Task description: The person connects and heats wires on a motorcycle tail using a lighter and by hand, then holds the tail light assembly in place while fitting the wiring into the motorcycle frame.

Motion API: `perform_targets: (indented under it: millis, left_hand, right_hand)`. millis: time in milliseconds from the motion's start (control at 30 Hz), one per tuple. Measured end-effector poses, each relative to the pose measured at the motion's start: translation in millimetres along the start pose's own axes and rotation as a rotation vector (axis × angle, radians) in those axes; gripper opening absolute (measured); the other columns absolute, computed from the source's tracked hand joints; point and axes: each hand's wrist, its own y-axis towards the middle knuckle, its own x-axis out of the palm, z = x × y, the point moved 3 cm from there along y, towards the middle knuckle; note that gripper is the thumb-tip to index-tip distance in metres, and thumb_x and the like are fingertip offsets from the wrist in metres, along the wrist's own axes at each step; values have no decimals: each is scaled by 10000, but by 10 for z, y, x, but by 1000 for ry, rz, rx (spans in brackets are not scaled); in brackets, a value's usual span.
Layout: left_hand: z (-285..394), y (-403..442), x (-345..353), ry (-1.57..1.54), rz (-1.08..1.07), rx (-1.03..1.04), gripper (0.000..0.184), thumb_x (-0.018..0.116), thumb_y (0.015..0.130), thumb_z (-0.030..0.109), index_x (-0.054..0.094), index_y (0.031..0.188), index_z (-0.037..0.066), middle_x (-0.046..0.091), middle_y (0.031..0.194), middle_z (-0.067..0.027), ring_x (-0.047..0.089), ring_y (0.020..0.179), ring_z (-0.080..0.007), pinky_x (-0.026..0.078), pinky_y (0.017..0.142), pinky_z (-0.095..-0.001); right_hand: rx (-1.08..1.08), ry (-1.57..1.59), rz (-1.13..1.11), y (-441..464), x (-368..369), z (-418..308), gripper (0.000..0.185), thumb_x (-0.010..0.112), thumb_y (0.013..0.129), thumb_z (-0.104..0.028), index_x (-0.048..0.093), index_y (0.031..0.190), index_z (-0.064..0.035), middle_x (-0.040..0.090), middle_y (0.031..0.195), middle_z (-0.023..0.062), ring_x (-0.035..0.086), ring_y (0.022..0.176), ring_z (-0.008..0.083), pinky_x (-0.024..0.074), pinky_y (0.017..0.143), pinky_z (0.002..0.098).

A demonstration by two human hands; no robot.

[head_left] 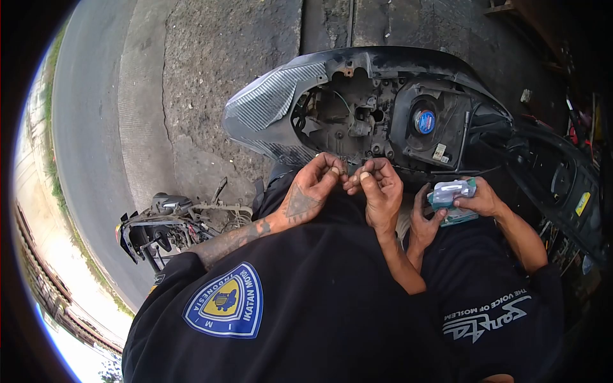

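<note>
My left hand [314, 188] and my right hand [382, 191] are close together in front of my chest, thumbs pressed against fingertips. Both are closed in a pinch; whatever lies between the fingers is too small to make out. Just beyond them is a scooter body [364, 137] with its seat off and its inner frame showing. Carbon-patterned side panels [274, 102] cover its left end. A round cap with a blue label [424, 121] sits in the recess on the right.
At my right, a co-worker's hands [482, 199] hold a small clear-and-green package [452, 191]. A partly stripped motorbike [172, 223] stands on the left. Black scooter plastics [562, 175] lie at the far right. Rough concrete [204, 83] and a road [89, 127] stretch beyond.
</note>
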Motion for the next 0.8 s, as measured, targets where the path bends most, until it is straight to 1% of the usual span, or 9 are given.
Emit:
perform_targets:
  millis: [100, 233, 300, 433, 500, 533, 567, 733, 800]
  left_hand:
    - [25, -24, 3, 85, -26, -43, 132, 457, 1010, 102, 509, 1037, -17, 603, 930, -66, 601, 856, -106, 504, 790, -267]
    - [126, -41, 16, 226, -22, -16, 124, 488, 1010, 121, 518, 1054, 9, 589, 952, -51, 594, 881, -110, 492, 803, -262]
    - [218, -65, 53, 329, -1, 25, 124, 484, 1006, 111, 522, 1039, -3, 611, 905, -66, 604, 843, -119, 500, 776, -275]
    - [235, -122, 41, 565, 15, 120, 119, 516, 980, 109, 536, 1024, 1, 629, 856, -83, 615, 783, -156, 494, 730, -294]
    - [281, -165, 61, 907, -3, 303, 126, 563, 933, 111, 554, 1017, 19, 639, 865, -111, 630, 788, -241, 489, 695, -336]
    - [269, -176, 57, 935, -3, 388, 130, 591, 892, 117, 569, 997, 44, 634, 873, -130, 604, 775, -325, 467, 682, -377]
    - [293, -182, 25, 929, -17, 386, 130, 591, 892, 117, 569, 997, 44, 634, 873, -130, 604, 775, -325, 467, 682, -377]
    - [443, -191, -235, 1103, -254, 426, 124, 589, 857, 85, 562, 973, 49, 612, 813, -126, 562, 702, -337, 429, 685, -396]
    - [520, -189, -359, 1114, -352, 394, 126, 588, 851, 79, 559, 969, 47, 609, 804, -130, 569, 699, -337, 430, 687, -395]
  right_hand:
    - [83, -37, -42, -14, 43, -26, 89, 587, 931, -41, 555, 966, 34, 639, 786, 87, 628, 665, 97, 516, 568, 204]
    - [67, -205, -23, 7, 27, -86, 108, 587, 936, -44, 581, 999, 44, 659, 810, 88, 631, 675, 93, 496, 551, 193]
    - [-5, -384, -20, -20, 19, -118, 109, 597, 927, -30, 609, 1004, 46, 674, 830, 79, 651, 694, 90, 494, 550, 190]
    - [-9, -523, -5, -106, 89, -222, 100, 638, 898, -32, 623, 965, 41, 678, 812, 70, 673, 710, 96, 516, 568, 199]
    - [-46, -687, -12, -125, 118, -268, 131, 678, 859, -31, 625, 959, 34, 689, 799, 85, 699, 719, 124, 541, 594, 221]
    - [-47, -691, -3, -136, 136, -285, 131, 678, 859, -31, 625, 959, 34, 689, 799, 85, 699, 719, 124, 541, 594, 221]
    - [-68, -745, -14, -170, 169, -296, 119, 674, 855, -8, 625, 951, 44, 685, 804, 70, 682, 713, 102, 531, 600, 211]
    - [-131, -839, 52, -294, 445, -136, 115, 676, 829, 26, 630, 933, 41, 677, 779, 54, 671, 715, 84, 529, 630, 216]
    - [-147, -879, 120, -390, 561, -49, 110, 682, 808, 12, 616, 895, 23, 699, 791, 98, 713, 712, 156, 551, 611, 264]
